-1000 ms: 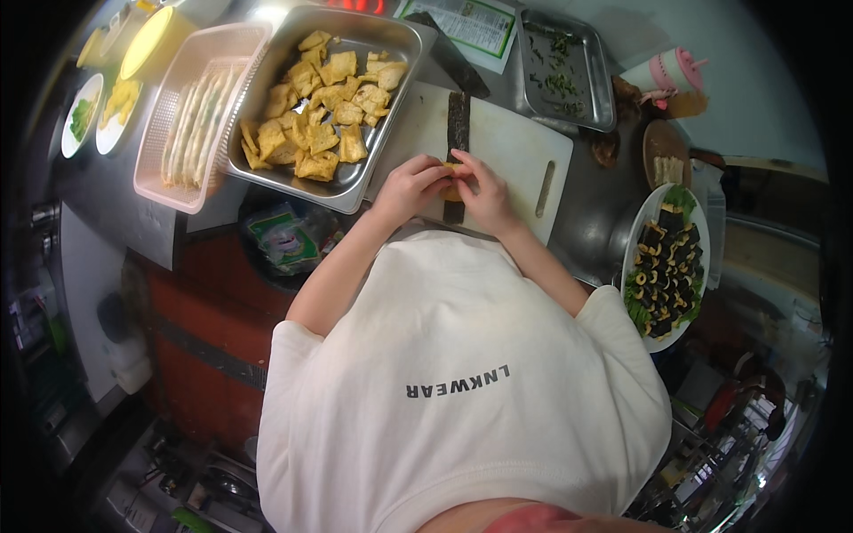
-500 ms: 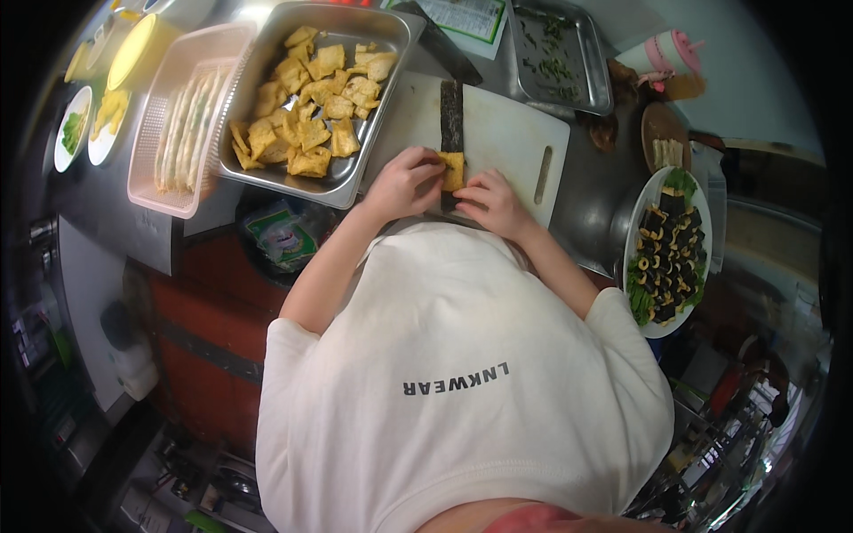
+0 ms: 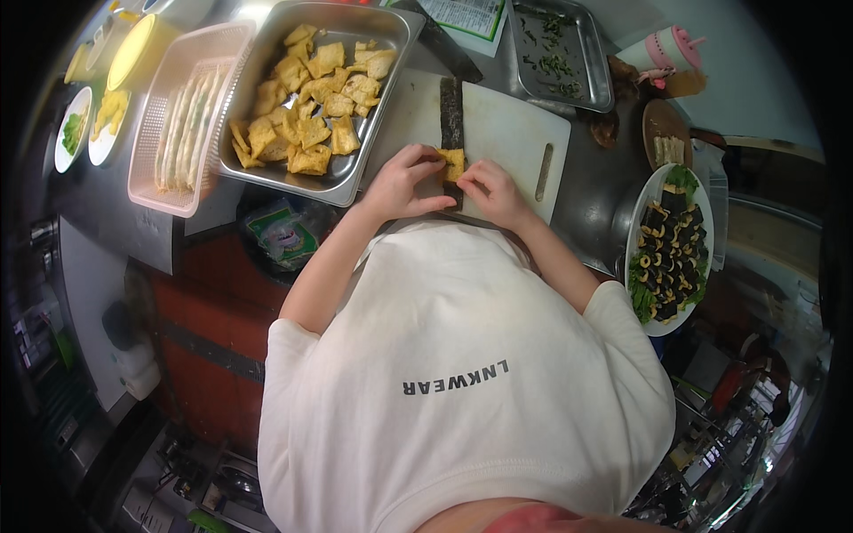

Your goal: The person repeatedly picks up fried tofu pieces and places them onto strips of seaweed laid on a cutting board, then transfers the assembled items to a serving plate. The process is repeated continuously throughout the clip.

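Observation:
A narrow strip of dark seaweed [image 3: 452, 115] lies lengthwise on the white cutting board [image 3: 511, 133], its near end between my hands. Across it rests a flat golden piece of fried tofu [image 3: 454, 165]. My left hand [image 3: 404, 186] is open beside the strip, its fingertips at the tofu's left edge and its thumb stretched toward the strip's near end. On the other side, my right hand [image 3: 496, 194] has thumb and fingers pinched together at the tofu's lower right corner. The fingers hide part of the tofu's edges.
Left of the board stands a steel tray [image 3: 342, 188] of fried tofu pieces, then a pink basket [image 3: 142, 169] with pale long rolls. A knife [image 3: 444, 49] lies beyond the board. Another steel tray [image 3: 607, 93] holds green bits. An oval plate [image 3: 708, 226] of seaweed rolls sits at right.
My left thumb has spread away from its fingers, down toward the near end of the strip. My right fingers have drawn into a pinch and moved slightly up. The tofu has shifted a little farther away.

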Tool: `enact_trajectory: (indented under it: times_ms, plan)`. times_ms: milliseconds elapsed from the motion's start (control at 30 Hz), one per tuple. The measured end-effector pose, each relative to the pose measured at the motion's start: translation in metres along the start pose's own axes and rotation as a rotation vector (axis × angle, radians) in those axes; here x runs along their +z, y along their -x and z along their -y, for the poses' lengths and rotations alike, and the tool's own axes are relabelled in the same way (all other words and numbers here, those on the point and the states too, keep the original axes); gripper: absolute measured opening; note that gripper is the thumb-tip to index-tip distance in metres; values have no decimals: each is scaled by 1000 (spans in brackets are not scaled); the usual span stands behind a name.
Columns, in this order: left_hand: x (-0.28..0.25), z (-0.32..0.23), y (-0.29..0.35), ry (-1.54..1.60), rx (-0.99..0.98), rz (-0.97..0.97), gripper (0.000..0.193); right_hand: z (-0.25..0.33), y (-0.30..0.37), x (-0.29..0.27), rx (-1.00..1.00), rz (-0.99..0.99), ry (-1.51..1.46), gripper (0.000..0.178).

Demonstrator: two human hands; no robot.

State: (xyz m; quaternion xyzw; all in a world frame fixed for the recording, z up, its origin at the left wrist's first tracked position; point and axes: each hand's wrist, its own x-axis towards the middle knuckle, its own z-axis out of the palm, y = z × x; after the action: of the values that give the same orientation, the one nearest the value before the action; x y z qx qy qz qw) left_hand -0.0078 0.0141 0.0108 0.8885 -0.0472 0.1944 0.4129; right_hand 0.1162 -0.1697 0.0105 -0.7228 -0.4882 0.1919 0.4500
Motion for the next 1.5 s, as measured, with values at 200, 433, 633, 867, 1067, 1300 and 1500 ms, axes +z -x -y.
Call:
enact_trajectory:
  times_ms: [200,433,633,867,1067,1300,1500]
  plan:
    - [14,-2,1,-91,-1,-108,25,1,-3,14,-76,-125,193,9]
    - [16,-1,-1,-189,25,-121,17,-1,2,13,-34,-137,-34,16]
    - [17,-2,-3,-191,5,-123,17,-12,1,-7,-335,56,305,33]
    - [11,-11,-4,-154,-30,-77,27,-5,-7,-8,-367,73,387,25]
    - [12,-6,-4,-171,-31,-52,23,-7,-21,-8,-282,107,427,13]
    - [7,-16,-16,-61,-198,-40,15,-9,-28,-8,-108,114,247,11]
    - [11,-4,-20,-54,-259,-4,13,5,-25,-8,9,17,5,21]
